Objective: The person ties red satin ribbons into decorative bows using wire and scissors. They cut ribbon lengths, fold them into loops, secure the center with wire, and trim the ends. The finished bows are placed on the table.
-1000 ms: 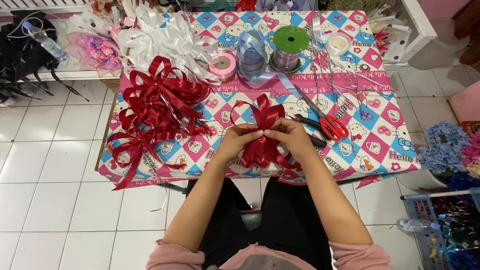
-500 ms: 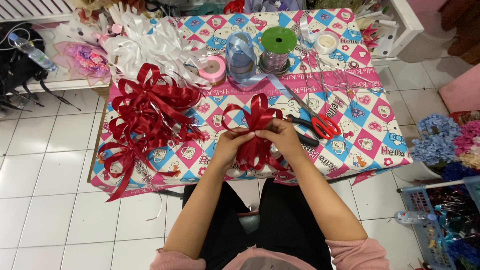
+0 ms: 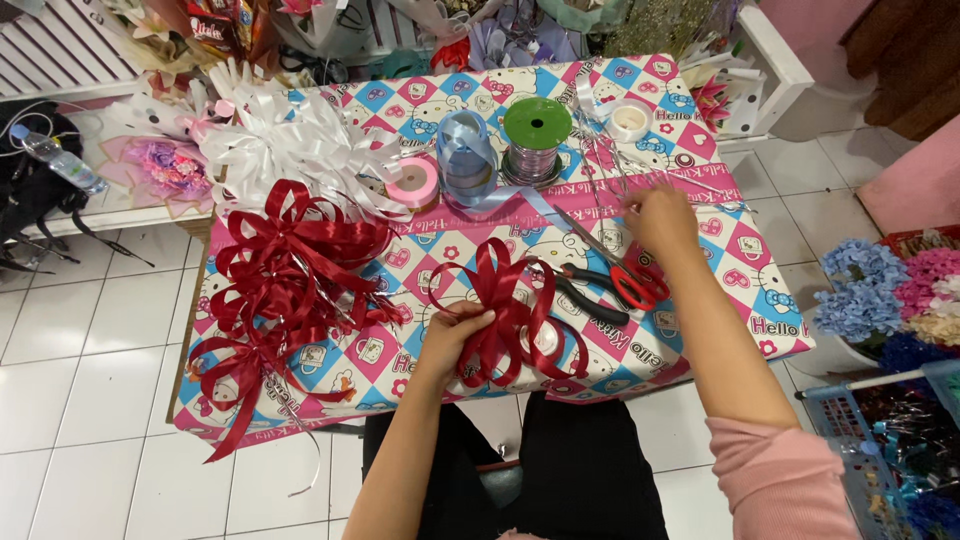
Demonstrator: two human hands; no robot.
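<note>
Left hand (image 3: 452, 338) is pinching the centre of a looped dark-red satin ribbon bow (image 3: 508, 312), fingers closed tight on the gathered middle, holding it at lower centre of frame over the near edge of the table. Right hand (image 3: 662, 218) is reaching up to right of centre, fingers curled down among thin silvery wire strands (image 3: 612, 165); can't tell whether it's actually gripping one. Red-handled scissors (image 3: 622, 272) are lying just below that hand, black-handled pliers (image 3: 590, 298) beside them. Behind, toward top centre: green-capped spool of metallic ribbon (image 3: 536, 140), pale-blue ribbon roll (image 3: 466, 160), pink ribbon roll (image 3: 414, 182), small white tape roll (image 3: 630, 120). Pile of finished dark-red ribbon bows (image 3: 290, 290) is sitting at left centre, white ribbon bows (image 3: 295, 145) at upper left. Everything is resting on a table covered in pink-and-blue checked cartoon wrapping paper (image 3: 730, 260).
</note>
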